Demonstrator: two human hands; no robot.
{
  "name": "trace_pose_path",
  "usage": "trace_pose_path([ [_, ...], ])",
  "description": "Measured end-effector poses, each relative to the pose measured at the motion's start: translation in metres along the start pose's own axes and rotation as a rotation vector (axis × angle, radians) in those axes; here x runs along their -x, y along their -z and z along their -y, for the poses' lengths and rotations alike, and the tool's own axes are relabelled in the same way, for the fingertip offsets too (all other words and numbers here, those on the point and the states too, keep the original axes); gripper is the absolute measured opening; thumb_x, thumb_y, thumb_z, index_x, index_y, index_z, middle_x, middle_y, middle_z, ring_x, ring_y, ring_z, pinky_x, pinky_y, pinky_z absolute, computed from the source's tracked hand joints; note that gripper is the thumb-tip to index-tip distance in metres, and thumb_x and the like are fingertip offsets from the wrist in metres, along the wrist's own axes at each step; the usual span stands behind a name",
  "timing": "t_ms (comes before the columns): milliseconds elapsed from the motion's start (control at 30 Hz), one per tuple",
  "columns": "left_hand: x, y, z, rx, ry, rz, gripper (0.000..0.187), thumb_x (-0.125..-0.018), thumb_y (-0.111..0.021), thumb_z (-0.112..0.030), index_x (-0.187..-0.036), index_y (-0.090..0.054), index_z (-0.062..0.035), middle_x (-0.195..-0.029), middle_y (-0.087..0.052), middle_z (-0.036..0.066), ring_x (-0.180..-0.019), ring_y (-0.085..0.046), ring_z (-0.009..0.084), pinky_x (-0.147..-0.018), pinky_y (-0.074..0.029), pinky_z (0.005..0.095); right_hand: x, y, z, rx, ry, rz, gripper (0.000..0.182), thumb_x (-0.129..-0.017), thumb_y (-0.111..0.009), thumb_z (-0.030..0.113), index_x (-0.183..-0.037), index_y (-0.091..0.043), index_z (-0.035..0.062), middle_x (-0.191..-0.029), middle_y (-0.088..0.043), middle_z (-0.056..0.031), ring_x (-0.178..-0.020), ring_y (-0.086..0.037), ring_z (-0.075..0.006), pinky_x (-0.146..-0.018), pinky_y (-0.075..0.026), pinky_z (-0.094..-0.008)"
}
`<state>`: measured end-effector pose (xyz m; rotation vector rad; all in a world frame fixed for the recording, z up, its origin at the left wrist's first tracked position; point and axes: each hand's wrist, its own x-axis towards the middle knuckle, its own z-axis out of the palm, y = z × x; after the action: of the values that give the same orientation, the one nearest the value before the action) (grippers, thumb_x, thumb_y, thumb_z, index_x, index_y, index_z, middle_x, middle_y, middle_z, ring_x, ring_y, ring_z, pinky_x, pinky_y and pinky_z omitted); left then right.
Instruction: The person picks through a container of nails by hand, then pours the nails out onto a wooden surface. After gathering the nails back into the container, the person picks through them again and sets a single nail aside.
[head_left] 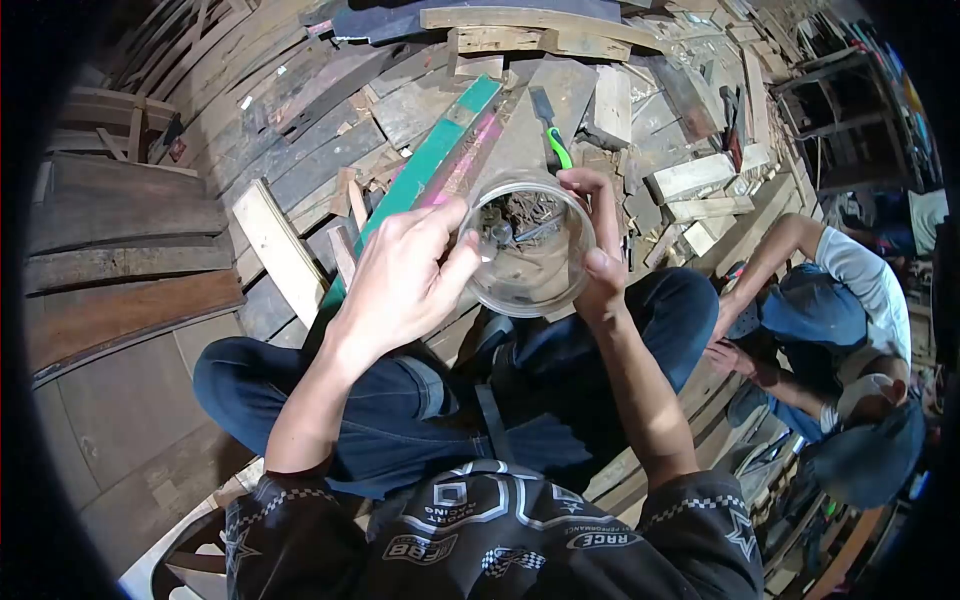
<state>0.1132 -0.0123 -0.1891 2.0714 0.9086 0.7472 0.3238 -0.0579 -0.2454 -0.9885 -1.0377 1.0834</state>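
Observation:
A clear round plastic jar (530,285) is held up in front of my lap, its open top facing me. Dark nails or screws (530,215) lie in a heap against the far side inside it. My right hand (602,250) wraps around the jar's right side, thumb toward me. On the left, my left hand (405,270) has its fingers curled, with thumb and forefinger closed at the jar's left rim. Just beyond the jar lies a chisel (553,130) with a green and black handle, on a board.
A long green strip (430,165) runs beside a pink-marked board (475,150). Wood offcuts (690,178) and planks (280,250) cover the floor. At the right another person (860,290) crouches close by, hands low. A dark shelf rack (850,120) stands behind.

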Motion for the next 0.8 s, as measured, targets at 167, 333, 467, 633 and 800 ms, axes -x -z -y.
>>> trace_pose_path([
  [167, -0.003, 0.004, -0.008, -0.043, -0.068, -0.138, 0.014, -0.091, -0.053, -0.004, -0.080, -0.046, 0.0035, -0.064, -0.042, 0.016, -0.057, -0.044, 0.0314, -0.056, -0.037, 0.0373, -0.001, -0.004, 0.006, -0.056, -0.070, 0.044, 0.102, -0.065, -0.064, 0.062, -0.139, -0.034, -0.0007, -0.135, -0.038, -0.0161, -0.129, -0.039, -0.0263, -0.109, -0.029, -0.0390],
  [333, -0.005, 0.004, -0.008, -0.087, -0.144, -0.144, 0.012, -0.091, -0.052, -0.003, -0.082, -0.047, 0.0031, -0.068, -0.044, 0.016, -0.059, -0.044, 0.0316, -0.057, -0.039, 0.0370, -0.006, -0.004, 0.010, -0.249, -0.305, -0.043, 0.083, -0.081, -0.052, 0.058, -0.139, -0.040, -0.0008, -0.138, -0.045, -0.0171, -0.128, -0.044, -0.0271, -0.109, -0.033, -0.0411],
  [467, -0.005, 0.001, -0.006, -0.026, -0.113, -0.092, 0.013, -0.091, -0.053, -0.002, -0.082, -0.045, 0.0027, -0.069, -0.044, 0.016, -0.059, -0.044, 0.0324, -0.056, -0.039, 0.0368, -0.009, -0.017, 0.015, -0.376, -0.474, -0.144, 0.076, -0.088, -0.047, 0.055, -0.139, -0.041, -0.0003, -0.137, -0.049, -0.0170, -0.124, -0.050, -0.0296, -0.105, -0.041, -0.0437],
  [633, -0.005, 0.003, -0.012, -0.104, -0.149, -0.021, 0.011, -0.086, -0.057, -0.005, -0.087, -0.048, 0.0013, -0.075, -0.049, 0.019, -0.068, -0.053, 0.0400, -0.061, -0.044, 0.0433, -0.016, -0.004, -0.002, -0.632, -0.704, -0.161, 0.072, -0.086, -0.049, 0.060, -0.130, -0.053, 0.0020, -0.122, -0.060, -0.0166, -0.109, -0.059, -0.0318, -0.095, -0.047, -0.0520],
  [800, -0.003, -0.011, -0.013, -0.086, -0.262, -0.107, 0.016, -0.082, -0.060, 0.000, -0.078, -0.045, 0.0026, -0.068, -0.039, 0.012, -0.056, -0.042, 0.0278, -0.053, -0.038, 0.0349, -0.015, -0.003, -0.003, -0.676, -0.736, -0.148, 0.068, -0.088, -0.051, 0.058, -0.127, -0.054, 0.0037, -0.119, -0.061, -0.0148, -0.107, -0.060, -0.0296, -0.093, -0.050, -0.0503],
])
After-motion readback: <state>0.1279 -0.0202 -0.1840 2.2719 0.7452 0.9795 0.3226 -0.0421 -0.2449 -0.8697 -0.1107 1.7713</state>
